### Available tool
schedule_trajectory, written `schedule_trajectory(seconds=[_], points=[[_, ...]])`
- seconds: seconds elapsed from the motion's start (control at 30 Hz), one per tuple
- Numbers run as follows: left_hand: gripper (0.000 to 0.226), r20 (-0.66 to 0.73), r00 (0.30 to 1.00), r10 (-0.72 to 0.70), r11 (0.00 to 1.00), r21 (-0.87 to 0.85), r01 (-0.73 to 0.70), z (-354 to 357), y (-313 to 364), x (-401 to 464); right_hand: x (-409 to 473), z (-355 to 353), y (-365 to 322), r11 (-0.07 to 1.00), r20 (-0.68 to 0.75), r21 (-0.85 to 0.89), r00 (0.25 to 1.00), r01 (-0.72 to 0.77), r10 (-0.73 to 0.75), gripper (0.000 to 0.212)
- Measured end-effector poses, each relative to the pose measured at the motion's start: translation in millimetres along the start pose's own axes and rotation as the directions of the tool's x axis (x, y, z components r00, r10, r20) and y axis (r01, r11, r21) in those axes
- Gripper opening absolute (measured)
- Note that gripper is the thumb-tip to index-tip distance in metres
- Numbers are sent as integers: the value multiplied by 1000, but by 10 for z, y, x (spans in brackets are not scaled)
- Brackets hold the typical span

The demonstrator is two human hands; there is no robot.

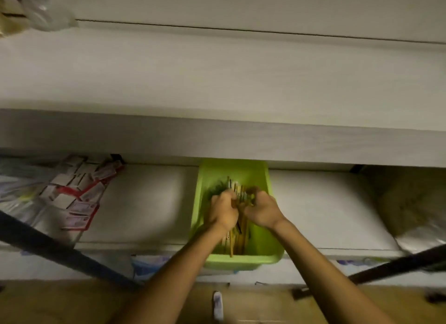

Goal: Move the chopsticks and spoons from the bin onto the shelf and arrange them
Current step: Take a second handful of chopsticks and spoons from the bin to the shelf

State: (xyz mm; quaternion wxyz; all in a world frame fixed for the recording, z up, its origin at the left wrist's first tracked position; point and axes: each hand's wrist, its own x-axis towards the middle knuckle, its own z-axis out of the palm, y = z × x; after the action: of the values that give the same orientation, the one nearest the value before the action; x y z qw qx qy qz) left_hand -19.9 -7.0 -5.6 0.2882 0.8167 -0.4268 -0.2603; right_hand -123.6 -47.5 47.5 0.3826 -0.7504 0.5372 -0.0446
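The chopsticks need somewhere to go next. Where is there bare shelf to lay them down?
Bare patches lie either side of the green bin: one between it and the red-and-white packets, one between it and the bag at right. The upper shelf is mostly bare. Inside the bin is crowded: both hands grip chopsticks.
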Motion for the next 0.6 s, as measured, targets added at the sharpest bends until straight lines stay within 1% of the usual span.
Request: schedule_trajectory(seconds=[0.1, 0.17, 0.23, 0.27, 0.33, 0.4, 0.5, 0.6], points=[[26, -62, 996, 57, 998, -17, -58, -9, 13, 194, 97, 63, -16, 996, -41, 35, 996, -77, 78, 42], [24, 2, 999, 35, 999, 26, -35, 27, -8, 286, 165, 108, -22, 993, -58, 45, 992, -113, 116, 42], [37, 111, 993, -49, 993, 113, 36, 82, -81, 334, 235, 169, -16, 989, -61, 36, 987, -146, 148, 44], [43, 142, 985, -95, 984, 162, 71, 100, -112, 339, 271, 216, -6, 985, -48, 31, 984, -171, 173, 44], [47, 146, 973, -180, 968, 203, 149, 140, -159, 335, 357, 345, 30, 973, -6, -1, 973, -229, 229, 42], [47, 118, 962, -248, 953, 209, 220, 177, -167, 330, 443, 504, 79, 961, 21, -38, 962, -273, 274, 43], [48, 50, 965, -256, 950, 196, 242, 183, -167, 360, 532, 680, 105, 941, 33, -74, 942, -330, 333, 54], [55, 75, 964, -257, 961, 126, 246, 196, -192, 368, 607, 705, 134, 938, 56, -109, 941, -328, 335, 70]])
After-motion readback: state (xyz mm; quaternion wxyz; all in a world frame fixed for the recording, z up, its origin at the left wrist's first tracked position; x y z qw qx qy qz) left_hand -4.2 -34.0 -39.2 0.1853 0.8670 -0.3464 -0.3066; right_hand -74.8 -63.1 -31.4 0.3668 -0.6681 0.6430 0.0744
